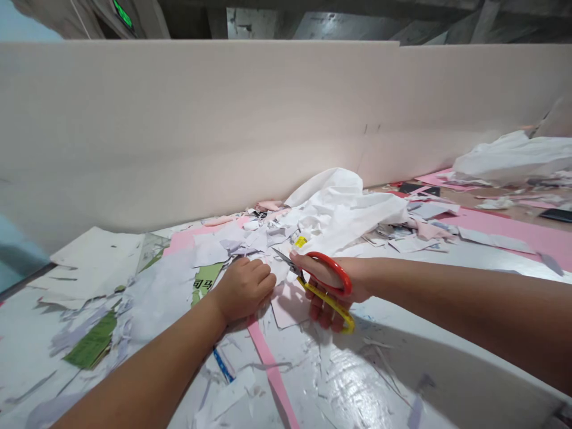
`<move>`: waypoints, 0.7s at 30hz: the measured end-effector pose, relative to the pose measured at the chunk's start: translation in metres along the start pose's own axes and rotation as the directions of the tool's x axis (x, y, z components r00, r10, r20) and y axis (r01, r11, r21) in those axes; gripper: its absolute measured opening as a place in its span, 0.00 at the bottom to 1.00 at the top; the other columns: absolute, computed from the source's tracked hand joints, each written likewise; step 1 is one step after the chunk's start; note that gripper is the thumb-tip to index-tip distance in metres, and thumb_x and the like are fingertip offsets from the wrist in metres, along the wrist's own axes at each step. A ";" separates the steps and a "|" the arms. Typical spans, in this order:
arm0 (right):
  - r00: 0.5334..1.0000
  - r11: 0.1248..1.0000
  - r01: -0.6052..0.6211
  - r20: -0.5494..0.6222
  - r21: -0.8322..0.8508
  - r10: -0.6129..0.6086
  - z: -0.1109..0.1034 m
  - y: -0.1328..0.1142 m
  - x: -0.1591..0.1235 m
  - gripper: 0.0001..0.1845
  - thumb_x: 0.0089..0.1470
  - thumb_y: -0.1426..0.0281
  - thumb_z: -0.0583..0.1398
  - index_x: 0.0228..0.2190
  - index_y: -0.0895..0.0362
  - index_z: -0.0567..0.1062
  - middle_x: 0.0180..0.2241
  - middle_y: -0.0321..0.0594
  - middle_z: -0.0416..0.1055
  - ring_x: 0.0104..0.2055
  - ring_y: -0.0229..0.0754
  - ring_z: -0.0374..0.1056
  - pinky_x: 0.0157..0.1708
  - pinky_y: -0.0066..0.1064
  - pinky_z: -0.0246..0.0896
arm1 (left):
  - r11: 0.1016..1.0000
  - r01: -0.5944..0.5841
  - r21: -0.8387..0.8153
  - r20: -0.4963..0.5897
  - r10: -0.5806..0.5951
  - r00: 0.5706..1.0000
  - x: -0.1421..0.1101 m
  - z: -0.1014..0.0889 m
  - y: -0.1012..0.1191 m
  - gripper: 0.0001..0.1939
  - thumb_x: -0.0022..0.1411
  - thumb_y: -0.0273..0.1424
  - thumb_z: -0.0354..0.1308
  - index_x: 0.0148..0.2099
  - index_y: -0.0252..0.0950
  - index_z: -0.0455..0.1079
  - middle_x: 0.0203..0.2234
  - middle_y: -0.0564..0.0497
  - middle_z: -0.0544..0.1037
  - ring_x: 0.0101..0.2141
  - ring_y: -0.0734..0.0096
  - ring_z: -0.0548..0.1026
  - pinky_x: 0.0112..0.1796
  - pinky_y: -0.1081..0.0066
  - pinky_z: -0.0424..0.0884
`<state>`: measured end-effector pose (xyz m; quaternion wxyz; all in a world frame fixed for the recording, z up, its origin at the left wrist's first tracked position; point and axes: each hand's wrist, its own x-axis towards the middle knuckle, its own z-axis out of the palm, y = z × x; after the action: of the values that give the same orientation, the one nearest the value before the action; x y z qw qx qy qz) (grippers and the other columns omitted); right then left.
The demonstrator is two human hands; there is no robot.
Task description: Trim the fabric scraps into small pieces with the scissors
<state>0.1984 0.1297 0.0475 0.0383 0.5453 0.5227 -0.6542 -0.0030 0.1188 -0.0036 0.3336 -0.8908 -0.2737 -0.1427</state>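
My right hand [328, 298] grips a pair of scissors [326, 292] with one red and one yellow handle loop. The short metal blades point up and left, toward my other hand. My left hand [248, 289] is curled into a fist low over the paper scraps; whatever lies inside its fingers is hidden. From beneath it a pink paper strip [268, 351] runs toward the near edge. A pale pink paper piece [290, 304] lies between the two hands. Just beyond the scissors' tip sits a small yellow-labelled item [301, 241].
A crumpled white plastic bag [344, 202] lies behind my hands, against a tall pale partition [201, 131]. Green paper pieces [93, 339] and a white board [93, 262] are at left. Pink sheets [504, 229], dark flat items [556, 214] and another white bag [513, 158] are at right.
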 end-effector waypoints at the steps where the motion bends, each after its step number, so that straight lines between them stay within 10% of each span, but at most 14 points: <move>1: 1.000 1.000 0.005 -0.013 -0.008 -0.005 0.001 0.000 0.001 0.38 0.46 0.39 0.35 0.27 0.61 0.61 0.19 0.43 0.66 0.17 0.44 0.67 0.13 0.34 0.61 | 1.000 -0.001 -0.012 0.003 0.001 1.000 0.000 0.000 0.000 0.12 0.59 0.28 0.47 0.24 0.35 0.62 0.19 0.51 0.67 0.23 0.71 0.61 0.25 0.68 0.51; 12: 0.961 0.980 0.178 -0.198 -0.089 -0.193 0.000 0.009 0.015 0.33 0.50 0.42 0.39 0.17 0.56 0.58 0.07 0.30 0.52 0.06 0.30 0.49 0.07 0.22 0.45 | 0.876 0.280 -0.392 0.066 -0.277 0.959 0.002 -0.003 0.001 0.10 0.55 0.29 0.49 0.22 0.37 0.63 0.20 0.52 0.67 0.24 0.71 0.61 0.26 0.70 0.53; 17: 0.950 0.950 0.303 0.053 0.068 -0.307 -0.009 0.003 0.001 0.35 0.51 0.42 0.37 0.16 0.58 0.60 0.11 0.36 0.61 0.11 0.33 0.59 0.12 0.26 0.57 | 0.457 0.629 -0.629 0.181 -0.701 0.690 0.007 -0.003 -0.005 0.10 0.58 0.35 0.46 0.28 0.37 0.63 0.20 0.54 0.66 0.23 0.72 0.64 0.25 0.72 0.58; 21: 0.918 0.913 0.387 0.039 0.131 -0.395 -0.018 0.004 -0.008 0.36 0.48 0.40 0.40 0.18 0.59 0.62 0.18 0.44 0.69 0.15 0.36 0.65 0.15 0.28 0.61 | 0.036 0.656 -0.754 0.428 -0.730 0.532 0.009 -0.001 -0.012 0.13 0.54 0.42 0.50 0.32 0.36 0.64 0.20 0.55 0.69 0.20 0.74 0.67 0.22 0.74 0.62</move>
<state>0.2165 0.1372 0.0538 -0.1094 0.4095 0.5793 -0.6963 -0.0024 0.1294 0.0075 -0.2640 -0.6695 -0.5426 -0.4332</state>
